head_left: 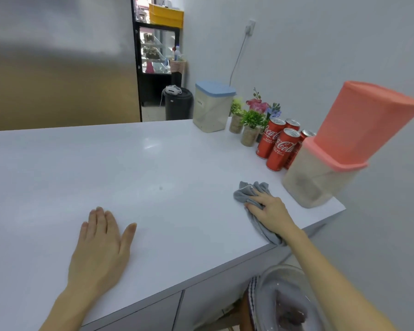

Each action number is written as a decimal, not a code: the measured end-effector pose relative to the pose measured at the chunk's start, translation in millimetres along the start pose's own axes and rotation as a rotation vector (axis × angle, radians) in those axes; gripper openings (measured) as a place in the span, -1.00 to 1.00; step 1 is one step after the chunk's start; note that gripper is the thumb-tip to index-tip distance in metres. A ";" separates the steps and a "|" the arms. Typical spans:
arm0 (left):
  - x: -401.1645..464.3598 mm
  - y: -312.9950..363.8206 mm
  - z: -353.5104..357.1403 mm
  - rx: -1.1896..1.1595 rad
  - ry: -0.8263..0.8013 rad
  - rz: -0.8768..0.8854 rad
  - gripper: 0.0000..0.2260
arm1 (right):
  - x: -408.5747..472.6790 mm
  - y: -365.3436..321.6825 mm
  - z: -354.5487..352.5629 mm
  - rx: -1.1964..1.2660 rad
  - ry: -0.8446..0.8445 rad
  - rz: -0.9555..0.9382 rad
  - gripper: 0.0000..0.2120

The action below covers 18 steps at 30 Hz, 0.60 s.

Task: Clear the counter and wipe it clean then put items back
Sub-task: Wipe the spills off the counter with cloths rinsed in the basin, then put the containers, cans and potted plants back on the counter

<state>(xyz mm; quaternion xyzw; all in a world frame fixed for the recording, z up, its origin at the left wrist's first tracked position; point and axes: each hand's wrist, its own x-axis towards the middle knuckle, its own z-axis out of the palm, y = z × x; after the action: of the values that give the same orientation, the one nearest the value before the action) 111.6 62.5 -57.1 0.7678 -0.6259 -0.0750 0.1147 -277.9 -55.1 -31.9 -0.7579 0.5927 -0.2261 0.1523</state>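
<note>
While crumpled, cloth point(253, 201) lengthwise toward counter point(153, 163) edge.

Counter point(153, 163): white, glossy, mostly bare across its middle and left.
Cloth point(251, 194): grey, crumpled, lying on the counter near the right front edge, one end trailing over the edge.
Pink-lidded container point(320, 177): translucent, at the right corner, a pink tub stacked on it.
Cola cans point(282, 149): four, red, upright, beside it.
Blue-lidded container point(212, 108): at the back edge.
</note>
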 end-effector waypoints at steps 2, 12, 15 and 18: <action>-0.3 0.9 0.2 0.012 0.016 -0.003 -0.02 | -0.4 3.0 -4.8 -0.001 0.014 0.034 -0.70; 2.1 15.4 -7.6 0.019 0.057 0.016 -0.26 | -7.9 4.5 -7.5 -0.114 -0.018 0.016 -0.56; 10.9 50.2 -10.4 -0.022 0.120 0.145 -0.47 | -27.8 -0.9 -17.3 -0.018 0.159 -0.056 -0.60; 24.2 106.7 -17.5 -0.149 0.289 0.314 -0.75 | -41.5 -11.0 -47.5 0.064 0.409 -0.127 -0.66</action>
<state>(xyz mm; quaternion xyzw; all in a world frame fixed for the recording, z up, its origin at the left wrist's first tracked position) 20.4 20.0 -10.7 0.6531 -0.7075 0.0088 0.2698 -301.8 -10.4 7.3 -0.7268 0.5549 -0.4031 0.0381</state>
